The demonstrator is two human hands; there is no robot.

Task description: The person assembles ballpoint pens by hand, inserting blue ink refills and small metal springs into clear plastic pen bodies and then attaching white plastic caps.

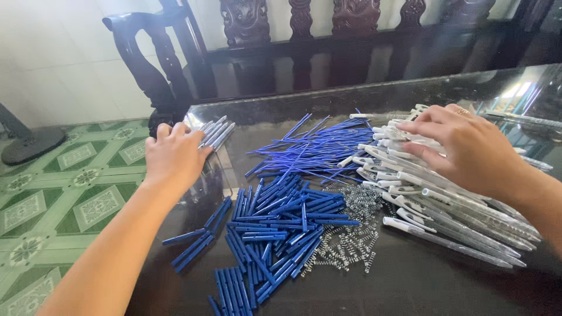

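Observation:
My left hand [174, 154] rests on a small bundle of grey pen barrels [215, 133] at the table's far left corner, fingers curled over their near ends. My right hand [465, 149] lies palm down, fingers spread, on a large heap of clear pen barrels with white clips [433, 202] at the right. Between the hands lie a fan of thin blue ink refills [316, 149], a pile of short blue plastic pen pieces [275, 228] and a heap of small metal springs [351, 228].
The parts lie on a dark glossy table [410, 281]. A dark carved wooden bench [304, 41] stands right behind it. Green patterned floor tiles [64, 193] and the round base of a stand [32, 146] are at the left.

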